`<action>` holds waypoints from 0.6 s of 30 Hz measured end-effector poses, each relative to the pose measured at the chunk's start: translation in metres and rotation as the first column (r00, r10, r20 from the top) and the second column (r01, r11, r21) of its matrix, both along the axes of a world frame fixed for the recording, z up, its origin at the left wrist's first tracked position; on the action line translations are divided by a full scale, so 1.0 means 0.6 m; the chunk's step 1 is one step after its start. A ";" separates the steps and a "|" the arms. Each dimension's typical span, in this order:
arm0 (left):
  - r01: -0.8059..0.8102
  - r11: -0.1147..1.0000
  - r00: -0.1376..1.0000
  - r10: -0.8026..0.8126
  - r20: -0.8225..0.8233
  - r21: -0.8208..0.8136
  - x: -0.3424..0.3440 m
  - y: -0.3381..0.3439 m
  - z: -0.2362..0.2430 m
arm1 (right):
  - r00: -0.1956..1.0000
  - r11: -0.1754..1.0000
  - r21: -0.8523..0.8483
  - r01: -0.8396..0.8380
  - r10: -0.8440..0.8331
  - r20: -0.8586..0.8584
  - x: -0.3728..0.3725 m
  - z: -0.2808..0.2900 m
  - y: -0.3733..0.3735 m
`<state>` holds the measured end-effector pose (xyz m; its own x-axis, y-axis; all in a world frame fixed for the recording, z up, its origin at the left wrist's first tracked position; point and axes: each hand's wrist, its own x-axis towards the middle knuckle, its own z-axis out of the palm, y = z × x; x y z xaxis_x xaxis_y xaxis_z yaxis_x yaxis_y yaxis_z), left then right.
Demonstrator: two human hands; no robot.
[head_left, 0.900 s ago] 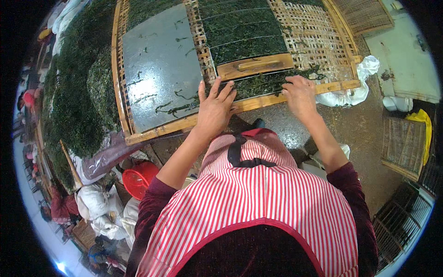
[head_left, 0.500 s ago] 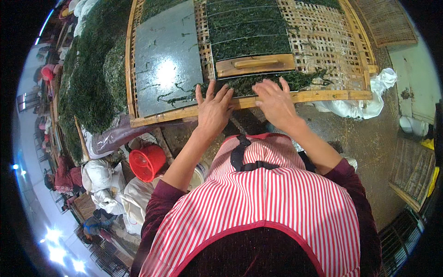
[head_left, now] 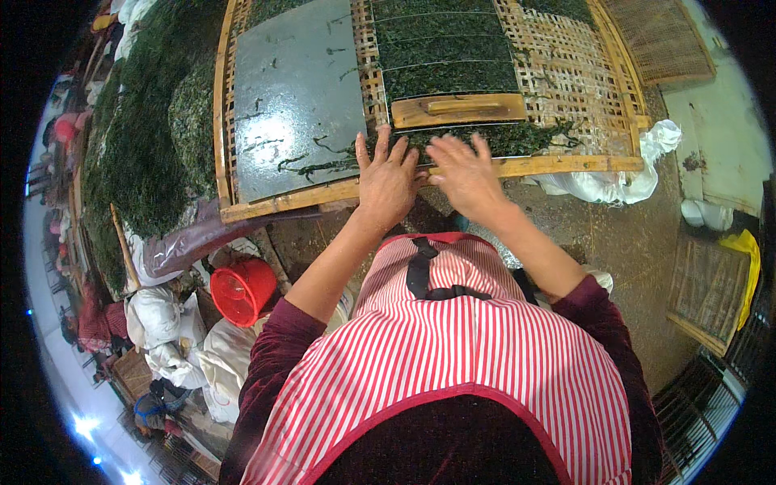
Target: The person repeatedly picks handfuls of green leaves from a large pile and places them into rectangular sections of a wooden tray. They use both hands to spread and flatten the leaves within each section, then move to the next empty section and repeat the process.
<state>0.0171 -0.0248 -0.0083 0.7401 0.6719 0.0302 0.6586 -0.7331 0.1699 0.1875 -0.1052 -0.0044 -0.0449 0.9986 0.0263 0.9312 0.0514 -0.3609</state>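
A wood-framed woven tray [head_left: 558, 166] lies in front of me. Both hands rest at its near edge, on a strip of dark green, seaweed-like strands [head_left: 517, 139]. My left hand [head_left: 388, 182] is open with its fingers spread, beside the right corner of a flat grey metal sheet [head_left: 299, 89]. My right hand [head_left: 471, 179] is also open, its fingers lying over the strands close to the left hand. Just beyond the fingers sits a wooden block with a raised grip [head_left: 458, 108], untouched. Past it, thin pale wires [head_left: 449, 62] divide a flat layer of the green strands.
A large heap of green strands [head_left: 141, 137] stands left of the tray. A red bucket [head_left: 242, 293] and white sacks [head_left: 158, 315] are at lower left. White plastic sheeting [head_left: 614, 174] hangs by the tray's right corner. Woven panels [head_left: 711, 283] lean at right. Other people sit far left.
My right hand has moved left along the strip, closer to my left hand. The view has shifted slightly. The wooden block stays at the edge of the wired layer.
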 end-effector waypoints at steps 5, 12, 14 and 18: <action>0.075 0.997 0.989 -0.077 0.123 0.021 -0.043 0.004 0.009 | 0.972 0.985 -0.170 0.037 -0.075 -0.224 0.028 0.022 -0.002; 0.153 0.988 0.980 -0.150 0.132 -0.015 -0.012 0.005 -0.002 | 1.000 0.997 -0.083 0.008 -0.007 0.008 0.039 0.020 -0.027; 0.116 0.993 0.983 -0.110 0.148 -0.034 -0.005 0.003 0.001 | 0.989 0.990 -0.062 0.128 -0.123 0.080 0.069 0.038 -0.041; 0.173 0.983 0.933 -0.144 0.329 -0.062 0.030 -0.017 0.007 | 0.971 0.992 -0.038 0.118 -0.107 0.212 0.116 0.039 -0.077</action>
<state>0.0350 -0.0353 -0.0040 0.7975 0.5576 0.2303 0.4346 -0.7957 0.4219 0.2569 -0.1516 0.0190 0.0684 0.9974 -0.0217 0.9850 -0.0709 -0.1572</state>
